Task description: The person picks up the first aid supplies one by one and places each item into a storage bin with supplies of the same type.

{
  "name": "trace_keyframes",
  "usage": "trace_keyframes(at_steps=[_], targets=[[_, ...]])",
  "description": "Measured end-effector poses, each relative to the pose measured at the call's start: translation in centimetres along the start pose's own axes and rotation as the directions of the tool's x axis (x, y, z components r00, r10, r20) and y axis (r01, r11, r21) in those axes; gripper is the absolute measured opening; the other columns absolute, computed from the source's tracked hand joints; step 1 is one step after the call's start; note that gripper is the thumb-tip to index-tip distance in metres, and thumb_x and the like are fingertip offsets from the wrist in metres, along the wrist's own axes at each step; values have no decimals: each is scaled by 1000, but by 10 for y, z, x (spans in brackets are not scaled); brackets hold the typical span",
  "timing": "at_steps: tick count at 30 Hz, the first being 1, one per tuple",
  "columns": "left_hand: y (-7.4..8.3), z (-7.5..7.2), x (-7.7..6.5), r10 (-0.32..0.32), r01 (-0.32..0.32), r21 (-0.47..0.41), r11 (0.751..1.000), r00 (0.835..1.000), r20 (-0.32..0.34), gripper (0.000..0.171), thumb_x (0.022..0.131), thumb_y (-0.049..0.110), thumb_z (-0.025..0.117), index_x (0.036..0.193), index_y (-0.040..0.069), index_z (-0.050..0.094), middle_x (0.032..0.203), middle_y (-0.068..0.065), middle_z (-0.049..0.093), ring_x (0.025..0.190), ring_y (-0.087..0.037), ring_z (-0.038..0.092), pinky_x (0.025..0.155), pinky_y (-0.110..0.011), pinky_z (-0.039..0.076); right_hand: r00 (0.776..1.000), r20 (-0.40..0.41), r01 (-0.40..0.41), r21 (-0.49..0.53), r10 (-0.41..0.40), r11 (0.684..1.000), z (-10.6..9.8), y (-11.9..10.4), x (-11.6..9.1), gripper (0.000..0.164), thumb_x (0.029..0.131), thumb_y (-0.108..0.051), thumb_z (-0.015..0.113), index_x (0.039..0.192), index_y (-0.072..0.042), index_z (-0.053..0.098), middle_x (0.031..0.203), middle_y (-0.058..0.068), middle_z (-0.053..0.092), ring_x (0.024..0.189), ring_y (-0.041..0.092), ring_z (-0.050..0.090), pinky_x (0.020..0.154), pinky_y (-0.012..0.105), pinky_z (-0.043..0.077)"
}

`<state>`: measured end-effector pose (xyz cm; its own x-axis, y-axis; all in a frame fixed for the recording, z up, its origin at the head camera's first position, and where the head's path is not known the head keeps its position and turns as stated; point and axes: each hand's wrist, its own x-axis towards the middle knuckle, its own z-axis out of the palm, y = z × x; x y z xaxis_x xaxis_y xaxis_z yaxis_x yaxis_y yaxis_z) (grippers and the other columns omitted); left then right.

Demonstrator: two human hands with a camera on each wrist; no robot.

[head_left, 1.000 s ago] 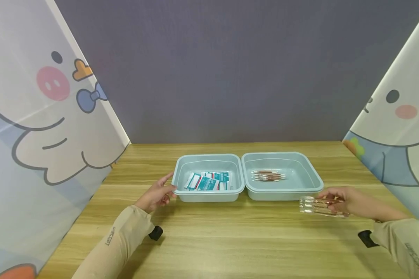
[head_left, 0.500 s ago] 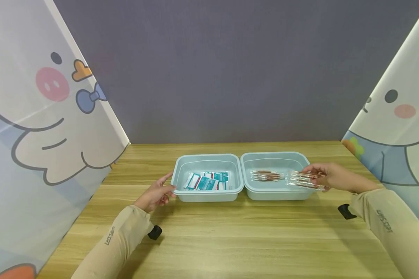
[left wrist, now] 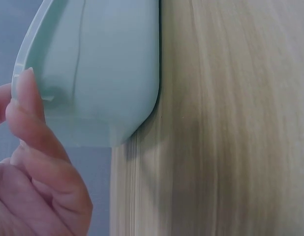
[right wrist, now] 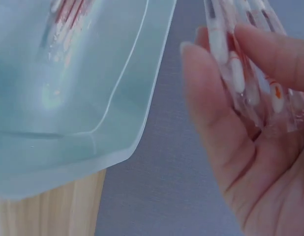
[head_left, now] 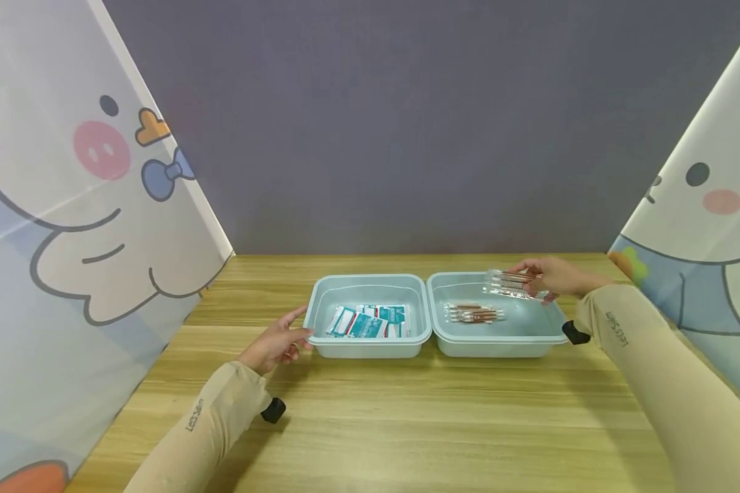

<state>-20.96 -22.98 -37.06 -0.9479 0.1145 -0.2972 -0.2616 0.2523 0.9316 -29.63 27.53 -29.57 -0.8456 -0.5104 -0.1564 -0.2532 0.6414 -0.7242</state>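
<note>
My right hand [head_left: 551, 277] holds a clear pack of brown-stemmed cotton swabs [head_left: 507, 282] above the back right part of the right light-blue basin [head_left: 499, 348]. In the right wrist view the thumb and fingers grip the swab pack [right wrist: 245, 73], white tips showing through the film. Inside that basin lies another pack of cotton swabs [head_left: 475, 313]. My left hand [head_left: 277, 344] pinches the left rim of the left light-blue basin [head_left: 370, 350]; the left wrist view has the fingers on both sides of the rim. Several teal-and-white flat packets [head_left: 368, 324] lie in this basin.
The two basins stand side by side on a wooden table [head_left: 395, 424], their rims meeting. Behind the table rises a grey panel [head_left: 407, 137], with cartoon-printed panels at the left [head_left: 111, 226] and right [head_left: 715, 226].
My right hand has carried the swab pack from in front of the right basin's corner up and leftward, over the basin's back part. The left hand has stayed at the rim.
</note>
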Motion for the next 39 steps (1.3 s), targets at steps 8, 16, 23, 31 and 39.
trace_keyframes(at_steps=[8, 16, 23, 31, 39], targets=[[1, -3, -2, 7, -7, 10, 1000, 1000, -5, 68, 96, 12, 55, 154, 13, 18, 67, -2, 62, 46, -6, 44, 45, -19, 32, 999, -25, -24, -92, 22, 995, -4, -7, 26, 39, 89, 9, 50, 127, 14, 45, 92, 15, 56, 73, 18, 58, 55, 36, 55], [-3, -4, -6, 3, -3, 14, 1000, 1000, 5, 68, 97, 13, 55, 154, 13, 18, 68, -2, 63, 45, -6, 44, 45, -19, 32, 990, 83, -114, -54, 118, 992, 9, 3, 38, 43, 87, 9, 47, 129, 8, 48, 96, 13, 56, 75, 17, 55, 58, 33, 52], [-2, -3, -5, 1, -2, 4, 1000, 1000, 10, 67, 98, 13, 55, 154, 13, 18, 68, -2, 63, 46, -7, 44, 45, -20, 32, 981, 129, -137, -68, 145, 988, 17, -1, 43, 30, 89, 7, 55, 119, 7, 58, 96, 13, 61, 64, 14, 51, 52, 27, 48], [1, -1, 0, -3, 2, 34, 999, 1000, 12, 66, 98, 13, 55, 154, 12, 18, 69, -3, 63, 46, -6, 44, 44, -19, 31, 982, 125, -131, -76, 140, 988, 25, 0, 43, 22, 84, 15, 54, 104, 10, 60, 76, 5, 57, 60, 12, 49, 53, 23, 45], [0, -1, 1, -5, 4, 45, 999, 1000, 11, 66, 98, 12, 54, 154, 12, 18, 69, -3, 63, 45, -6, 43, 44, -19, 31, 993, 97, -33, -287, 63, 957, 23, -4, 44, 43, 80, 11, 62, 122, 12, 53, 107, 26, 58, 91, 32, 57, 74, 40, 55]])
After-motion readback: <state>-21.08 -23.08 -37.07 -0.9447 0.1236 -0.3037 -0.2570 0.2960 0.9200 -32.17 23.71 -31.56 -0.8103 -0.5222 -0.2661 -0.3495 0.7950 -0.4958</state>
